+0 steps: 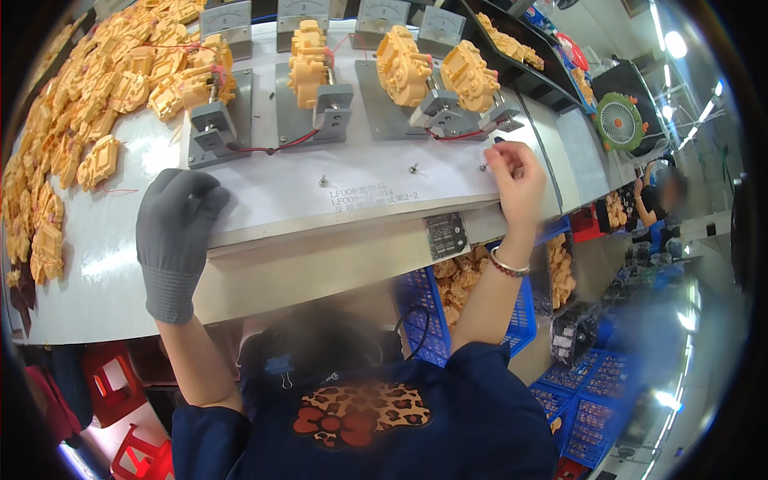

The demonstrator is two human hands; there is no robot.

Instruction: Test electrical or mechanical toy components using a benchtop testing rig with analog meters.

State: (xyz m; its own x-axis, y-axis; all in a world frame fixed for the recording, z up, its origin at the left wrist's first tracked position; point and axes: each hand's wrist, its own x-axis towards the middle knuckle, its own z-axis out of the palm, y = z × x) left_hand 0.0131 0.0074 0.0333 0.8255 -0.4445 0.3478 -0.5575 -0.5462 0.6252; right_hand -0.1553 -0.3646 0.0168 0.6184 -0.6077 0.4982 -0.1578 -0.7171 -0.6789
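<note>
My left hand (178, 228), in a grey knitted glove, rests beside the left end of a white board (272, 188). Its fingers are loosely bent, with nothing visible in them. Bare and wearing a beaded bracelet, my right hand (522, 188) is over the board's right end. Its fingers are loosely curled but apart, close to a small metal toggle switch (483, 168). Two more toggle switches, one on the left (323, 182) and one in the middle (414, 169), stand along the board. Grey fixtures (316, 116) behind them carry yellow plastic gearbox housings (308, 68), wired in red and black.
Dial meters (226, 20) line the back of the board. Many yellow housings (96, 104) are heaped on the table at left. Right of the board are a dark tray (520, 68) and a green fan (620, 122). Blue crates (524, 316) stand below; a person (660, 196) is farther off.
</note>
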